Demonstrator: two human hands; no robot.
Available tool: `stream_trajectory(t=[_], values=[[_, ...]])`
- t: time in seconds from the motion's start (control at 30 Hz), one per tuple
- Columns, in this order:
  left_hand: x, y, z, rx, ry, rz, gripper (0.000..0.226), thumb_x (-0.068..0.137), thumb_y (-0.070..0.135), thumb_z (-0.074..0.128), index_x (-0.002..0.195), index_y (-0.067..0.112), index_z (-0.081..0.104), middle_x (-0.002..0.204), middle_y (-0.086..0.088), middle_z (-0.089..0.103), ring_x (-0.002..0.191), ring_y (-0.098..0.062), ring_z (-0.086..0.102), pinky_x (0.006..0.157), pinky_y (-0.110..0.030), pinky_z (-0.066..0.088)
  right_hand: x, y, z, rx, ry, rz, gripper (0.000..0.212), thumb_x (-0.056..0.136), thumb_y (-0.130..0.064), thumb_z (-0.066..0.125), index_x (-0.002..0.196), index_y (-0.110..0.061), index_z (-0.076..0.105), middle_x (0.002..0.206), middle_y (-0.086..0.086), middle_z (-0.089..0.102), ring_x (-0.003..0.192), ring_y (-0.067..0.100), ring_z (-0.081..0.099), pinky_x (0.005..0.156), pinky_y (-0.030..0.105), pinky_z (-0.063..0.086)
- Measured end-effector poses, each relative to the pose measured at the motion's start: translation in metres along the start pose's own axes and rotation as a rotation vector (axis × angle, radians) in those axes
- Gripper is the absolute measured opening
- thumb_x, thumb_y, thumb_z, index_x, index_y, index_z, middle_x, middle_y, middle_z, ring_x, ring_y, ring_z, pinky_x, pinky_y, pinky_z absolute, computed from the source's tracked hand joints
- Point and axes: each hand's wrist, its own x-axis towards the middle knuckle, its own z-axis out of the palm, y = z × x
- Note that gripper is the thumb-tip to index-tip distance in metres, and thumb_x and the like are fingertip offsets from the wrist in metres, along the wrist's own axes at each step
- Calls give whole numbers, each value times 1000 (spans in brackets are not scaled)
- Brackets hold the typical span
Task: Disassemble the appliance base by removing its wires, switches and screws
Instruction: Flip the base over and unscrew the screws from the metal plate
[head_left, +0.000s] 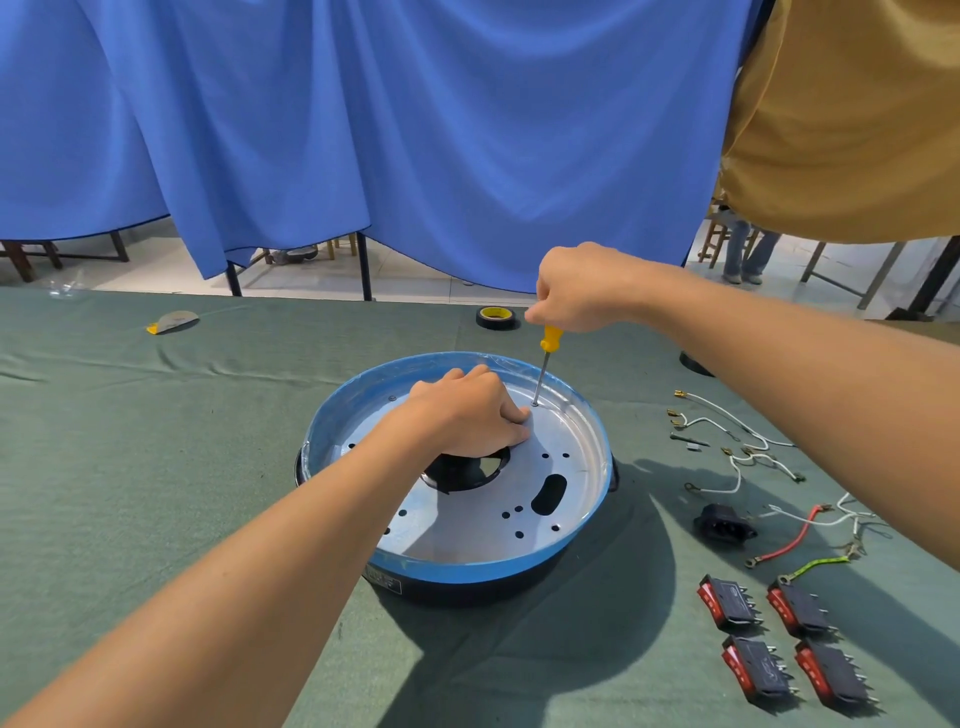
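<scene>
Your left forearm crosses the frame's front to the appliance base (467, 569), mid-table (156, 441), w/ its metal plate (467, 519) facing up. Left hand (467, 415) lies curled on the plate by the centre hole, fingertips bearing down beside the screw (535, 403); can't tell if the thumb hooks the hole's edge. Right hand (576, 291) grips the yellow screwdriver (543, 364) from above, tip in that screw near the far rim. Keep the shaft vertical, push down while turning so the tip doesn't cam out, & hold the plate steady. Switches (779, 639) & wires (737, 447) lie off to the right.
</scene>
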Motion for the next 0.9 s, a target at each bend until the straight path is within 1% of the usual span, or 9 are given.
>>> stream_trajectory(t=[0.07,0.13,0.27,0.37,0.43,0.53,0.63,0.73,0.9], values=[[0,0,0,0,1,1,41,95,56,45,126,37,63,133,7,52,123,-25,42,77,-41,32,-1,-3,-3,27,-27,-12,23,87,-23,60,96,-3,67,96,20,66,73,23,46,63,44,50],[0,0,0,0,0,-1,41,94,56,45,126,38,63,132,7,51,122,-25,42,76,-41,32,-1,-4,-7,61,-88,-24,21,86,-25,65,100,-11,70,102,16,68,73,22,53,56,36,51],[-2,0,0,-13,0,-10,37,94,57,45,123,43,63,131,7,48,125,-26,39,79,-43,30,1,-6,-10,40,-88,-13,48,93,-54,54,75,-10,60,71,8,55,60,22,47,50,28,36],[-2,0,0,-9,0,-15,38,94,57,45,124,42,62,132,7,47,126,-25,39,79,-42,31,1,-6,-3,34,8,17,48,95,-44,53,62,-10,46,61,6,41,63,25,39,53,29,29],[-1,0,0,-8,2,-11,39,94,57,45,125,40,62,132,6,48,125,-25,40,78,-42,31,0,-8,-4,37,-9,8,28,91,-28,58,82,-2,64,74,15,57,71,24,41,59,30,34],[0,1,0,-6,3,-9,40,94,57,45,126,39,62,132,6,49,124,-25,41,77,-41,31,-1,-9,-9,76,-85,-3,28,86,-22,61,105,-5,71,106,18,68,76,23,47,64,31,41],[0,0,0,-6,1,-5,40,94,57,45,126,40,62,133,6,49,125,-26,40,78,-42,32,1,-6,-8,31,-87,-11,35,93,-37,56,85,-5,67,78,12,59,71,23,44,59,30,35],[-1,0,0,-5,4,-5,40,94,57,45,126,39,62,133,6,48,125,-26,41,79,-42,32,0,-4,-5,37,-12,22,50,98,-44,49,61,-11,42,62,6,40,63,24,39,53,31,29],[-1,1,0,-4,6,-10,41,94,56,45,125,36,64,131,6,51,122,-25,42,76,-41,31,-4,-7,-9,34,-78,-30,28,88,-24,59,104,-4,70,105,19,68,81,29,57,71,42,52]])
